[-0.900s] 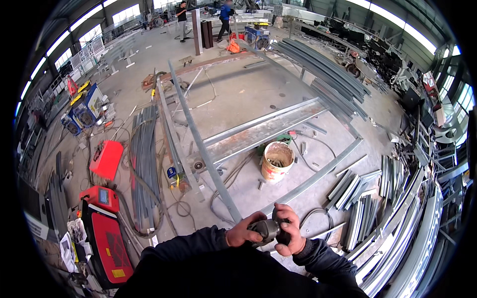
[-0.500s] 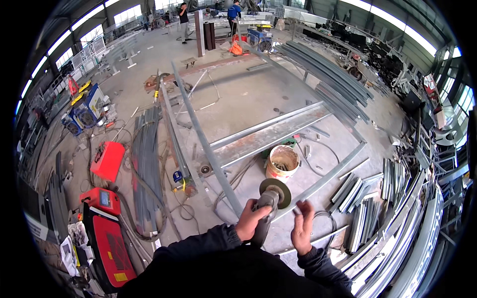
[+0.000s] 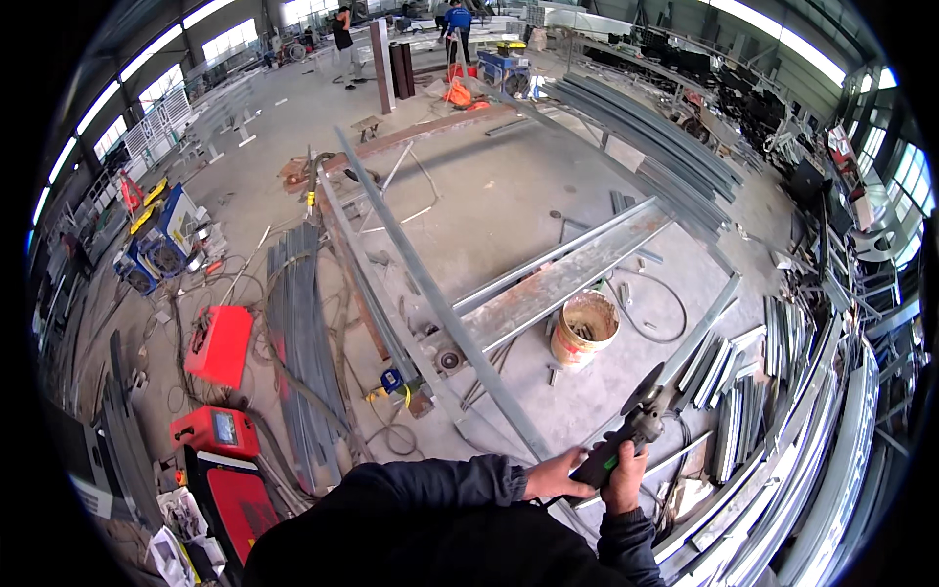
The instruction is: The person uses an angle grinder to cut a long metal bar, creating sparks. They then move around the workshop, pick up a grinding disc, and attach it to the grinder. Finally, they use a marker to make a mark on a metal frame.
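An angle grinder (image 3: 641,425), grey-headed with a dark body, is in both my hands. Its thin disc (image 3: 642,389) is turned nearly edge-on and points away from me, close to the steel tube on the right of the floor frame (image 3: 696,342); contact cannot be told. My right hand (image 3: 624,481) wraps the grinder's body from the right. My left hand (image 3: 556,477) is closed at the rear of the body, its fingertips partly hidden. Beyond the grinder, a dirty white bucket (image 3: 584,331) with small pieces inside stands on the floor.
A wide steel channel (image 3: 567,271) lies across the frame, near a long tube (image 3: 430,289). Red welding machines (image 3: 217,430) and cables are at left. Cut metal profiles (image 3: 748,430) pile up at right. Two people (image 3: 457,24) stand far back.
The grinder has moved right, its disc swinging from face-on to nearly edge-on. My right hand, free and open before, has closed on the grinder. My left hand has shifted right with it.
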